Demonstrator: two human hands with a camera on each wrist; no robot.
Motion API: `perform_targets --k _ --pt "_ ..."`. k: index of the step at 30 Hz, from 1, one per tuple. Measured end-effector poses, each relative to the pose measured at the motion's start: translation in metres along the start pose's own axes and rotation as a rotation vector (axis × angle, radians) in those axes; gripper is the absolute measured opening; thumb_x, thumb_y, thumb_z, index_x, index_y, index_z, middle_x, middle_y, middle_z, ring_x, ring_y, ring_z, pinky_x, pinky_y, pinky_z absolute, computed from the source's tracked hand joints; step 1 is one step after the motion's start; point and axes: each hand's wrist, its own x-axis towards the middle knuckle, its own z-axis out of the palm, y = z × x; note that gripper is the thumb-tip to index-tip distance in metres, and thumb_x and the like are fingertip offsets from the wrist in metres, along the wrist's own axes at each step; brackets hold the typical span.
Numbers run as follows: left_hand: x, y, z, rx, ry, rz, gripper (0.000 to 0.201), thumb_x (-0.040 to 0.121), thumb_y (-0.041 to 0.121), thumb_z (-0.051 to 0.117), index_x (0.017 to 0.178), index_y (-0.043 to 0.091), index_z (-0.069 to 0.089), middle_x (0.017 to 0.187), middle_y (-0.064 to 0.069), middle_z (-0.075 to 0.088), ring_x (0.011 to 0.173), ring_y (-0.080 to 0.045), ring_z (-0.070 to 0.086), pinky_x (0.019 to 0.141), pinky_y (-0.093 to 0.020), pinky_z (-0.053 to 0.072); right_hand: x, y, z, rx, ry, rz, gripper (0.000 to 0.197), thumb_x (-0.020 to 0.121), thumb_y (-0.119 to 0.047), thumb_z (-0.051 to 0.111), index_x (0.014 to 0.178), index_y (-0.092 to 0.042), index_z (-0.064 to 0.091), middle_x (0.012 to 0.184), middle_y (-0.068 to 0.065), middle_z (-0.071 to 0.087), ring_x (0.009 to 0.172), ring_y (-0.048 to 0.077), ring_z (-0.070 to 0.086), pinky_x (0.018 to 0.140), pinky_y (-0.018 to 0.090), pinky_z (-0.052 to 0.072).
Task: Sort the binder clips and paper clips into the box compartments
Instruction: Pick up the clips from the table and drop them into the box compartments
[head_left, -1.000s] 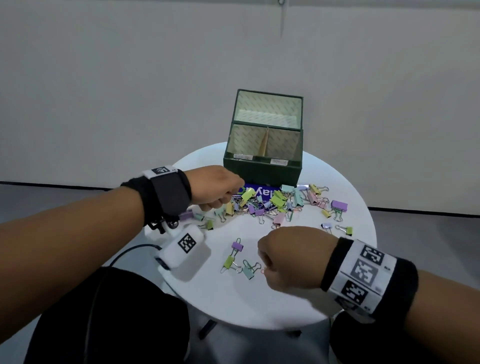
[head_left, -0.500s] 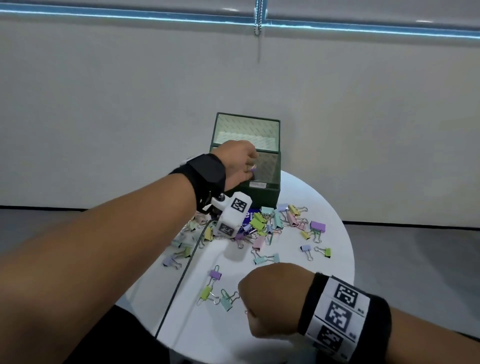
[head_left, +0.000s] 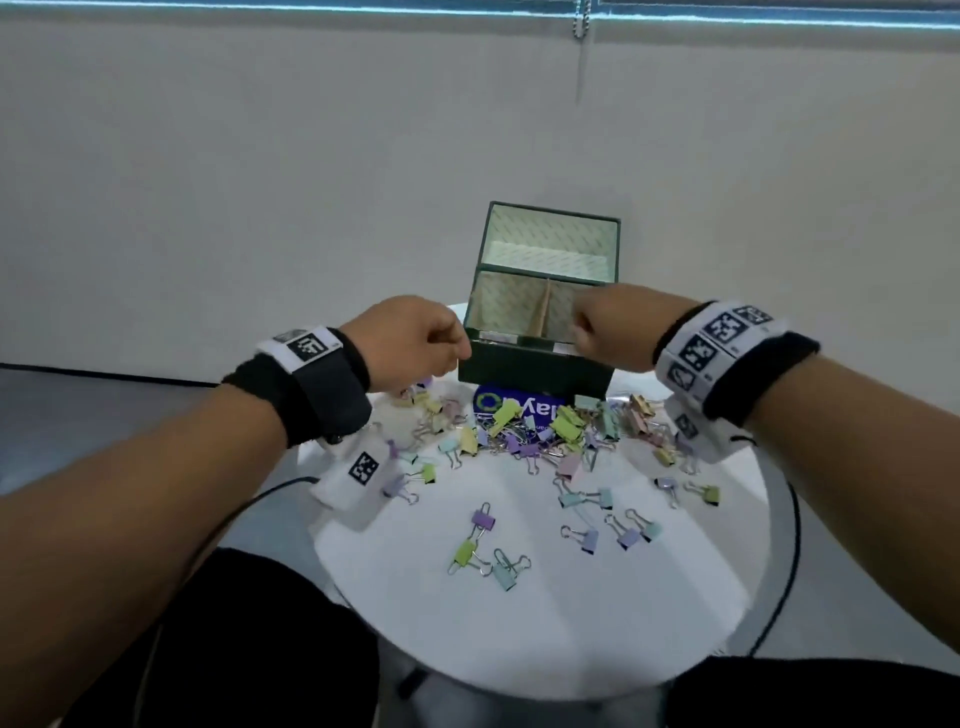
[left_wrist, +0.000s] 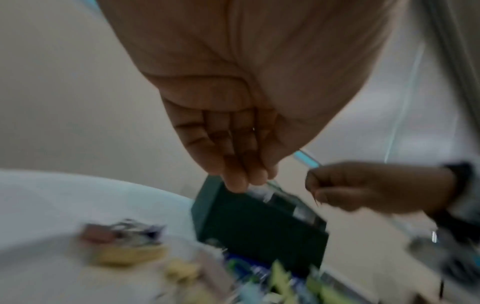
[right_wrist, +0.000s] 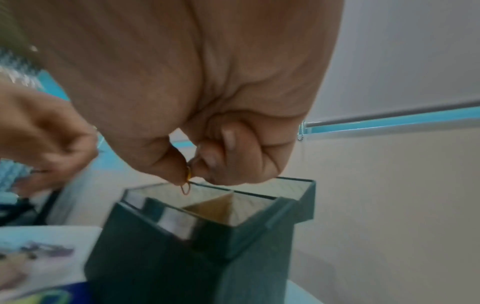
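A dark green box (head_left: 535, 371) with a lifted lid stands at the back of the round white table (head_left: 571, 623); a cardboard divider (head_left: 543, 317) splits it into left and right compartments. My right hand (head_left: 587, 332) hovers over the right compartment. In the right wrist view its thumb and forefinger pinch an orange paper clip (right_wrist: 186, 188) just above the box (right_wrist: 233, 246). My left hand (head_left: 452, 353) hangs beside the box's left wall, and in the left wrist view its fingers (left_wrist: 246, 176) are relaxed and hold nothing. A pile of pastel binder clips and paper clips (head_left: 535, 431) lies before the box.
A blue packet (head_left: 519, 405) lies under the pile against the box front. Several loose binder clips (head_left: 483, 545) are scattered toward the table's near edge. Black cables (head_left: 789, 571) run off both sides of the table. A pale wall stands close behind.
My left hand has drawn back from over the box to its left side. My right hand has risen from the table's front to above the right compartment, carrying the paper clip.
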Motion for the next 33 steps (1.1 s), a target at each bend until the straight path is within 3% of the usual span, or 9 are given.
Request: perform_targets --k 4,8,10,14,17,20,25,29,33 --pt "-0.016 -0.026 0.007 0.358 -0.155 0.046 0.019 0.094 0.024 0.057 0.103 0.031 0.072 0.094 0.016 0.064 0.089 -0.008 0.061 0.078 -0.021 0.044 0.039 0.005 0.006 -0.109 -0.002 0.064 0.009 0.096 -0.012 0.05 0.1 -0.014 0.058 0.102 0.008 0.065 0.087 0.024 0.06 0.072 0.032 0.047" --pt "-0.018 -0.04 0.021 0.385 -0.179 0.049 0.032 0.095 0.039 0.056 0.126 0.042 0.059 0.109 0.011 0.052 0.098 -0.012 0.054 0.084 -0.025 0.04 0.05 0.006 0.011 -0.076 0.002 0.051 0.018 0.093 -0.014 0.056 0.105 -0.028 0.06 0.114 0.004 0.066 0.094 0.024 0.06 0.076 0.032 0.049" --pt "-0.015 -0.042 0.026 0.39 -0.135 0.111 0.038 0.094 0.047 0.053 0.132 0.045 0.052 0.114 0.009 0.049 0.101 -0.013 0.052 0.088 -0.03 0.043 0.046 0.004 0.011 -0.01 0.033 0.068 0.027 0.093 -0.014 0.056 0.116 -0.027 0.063 0.119 0.004 0.063 0.097 0.024 0.059 0.078 0.033 0.049" --pt "-0.009 -0.032 0.038 0.393 -0.061 0.238 0.031 0.095 0.045 0.054 0.126 0.045 0.057 0.113 0.008 0.046 0.109 -0.015 0.046 0.091 -0.034 0.043 0.013 -0.017 0.017 0.073 0.298 -0.078 0.017 0.092 -0.012 0.055 0.099 -0.023 0.065 0.103 -0.001 0.057 0.092 0.022 0.058 0.075 0.033 0.05" --pt "-0.004 -0.027 0.049 0.446 -0.101 0.288 0.031 0.094 0.046 0.055 0.124 0.047 0.062 0.113 0.006 0.046 0.107 -0.014 0.041 0.087 -0.029 0.037 -0.009 -0.04 0.034 0.083 0.089 -0.199 0.021 0.093 -0.018 0.054 0.1 -0.033 0.068 0.099 -0.005 0.059 0.09 0.019 0.06 0.079 0.037 0.055" --pt "0.001 -0.027 0.052 0.444 -0.103 0.225 0.025 0.092 0.05 0.055 0.11 0.041 0.07 0.112 0.007 0.045 0.109 -0.016 0.04 0.087 -0.029 0.035 -0.014 -0.052 0.054 0.021 -0.141 -0.219 0.027 0.095 -0.025 0.054 0.115 -0.039 0.067 0.102 -0.006 0.05 0.095 0.02 0.055 0.078 0.033 0.048" --pt "0.005 -0.027 0.054 0.45 -0.077 0.145 0.035 0.09 0.061 0.052 0.102 0.035 0.073 0.109 0.007 0.043 0.107 -0.016 0.037 0.094 -0.037 0.039 -0.012 -0.045 0.06 0.007 -0.133 -0.157 0.035 0.095 -0.024 0.055 0.127 -0.035 0.061 0.114 -0.003 0.055 0.108 0.023 0.057 0.085 0.034 0.052" --pt "0.011 -0.018 0.059 0.418 -0.085 0.119 0.042 0.077 0.073 0.06 0.095 0.037 0.074 0.103 0.008 0.041 0.104 -0.016 0.036 0.089 -0.035 0.041 -0.012 -0.046 0.062 -0.001 -0.106 -0.149 0.028 0.093 -0.026 0.055 0.117 -0.036 0.065 0.103 -0.005 0.051 0.103 0.023 0.058 0.081 0.036 0.053" --pt "0.012 -0.012 0.062 0.416 -0.058 0.11 0.028 0.074 0.056 0.073 0.091 0.034 0.072 0.106 0.006 0.043 0.106 -0.018 0.037 0.088 -0.034 0.042 -0.011 -0.053 0.059 -0.001 -0.056 -0.166 0.025 0.095 -0.03 0.054 0.116 -0.034 0.067 0.099 -0.005 0.049 0.098 0.022 0.056 0.08 0.036 0.052"
